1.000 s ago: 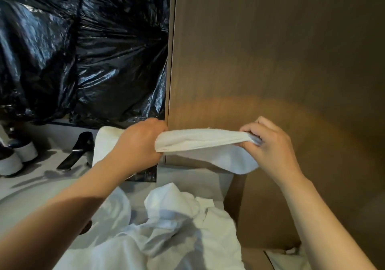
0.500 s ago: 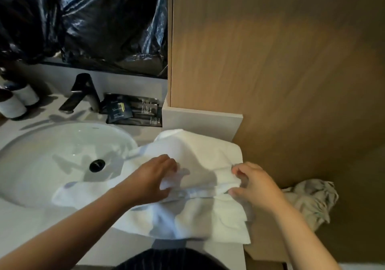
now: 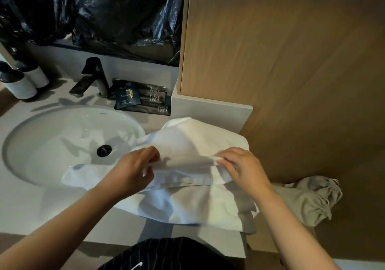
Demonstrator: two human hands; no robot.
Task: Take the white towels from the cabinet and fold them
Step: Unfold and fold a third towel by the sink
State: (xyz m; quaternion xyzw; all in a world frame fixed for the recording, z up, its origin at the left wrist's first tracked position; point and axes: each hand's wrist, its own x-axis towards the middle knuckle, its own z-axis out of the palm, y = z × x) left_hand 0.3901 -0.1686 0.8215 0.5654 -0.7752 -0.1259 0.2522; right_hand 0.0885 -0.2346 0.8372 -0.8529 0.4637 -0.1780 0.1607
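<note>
On the counter [image 3: 31, 213] right of the sink [image 3: 52, 136], a folded white towel [image 3: 187, 163] is lying lengthwise left to right atop looser towels [image 3: 198, 205]. The left hand [image 3: 133, 171] is pinching its left end, the right hand [image 3: 243, 169] its right end. A wooden panel [image 3: 291, 61] is standing close on the right.

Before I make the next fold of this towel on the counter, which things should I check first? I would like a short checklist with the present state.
1. Both ends held: ok. The left hand and right hand each pinch the folded towel.
2. Edges aligned: cannot tell; shadow hides them.
3. Flat base: not ok. It rests on a rumpled towel pile.
4. Pile away from the sink: not ok; one corner lies over its rim.
5. Tap off: ok, no water is visible.
</note>
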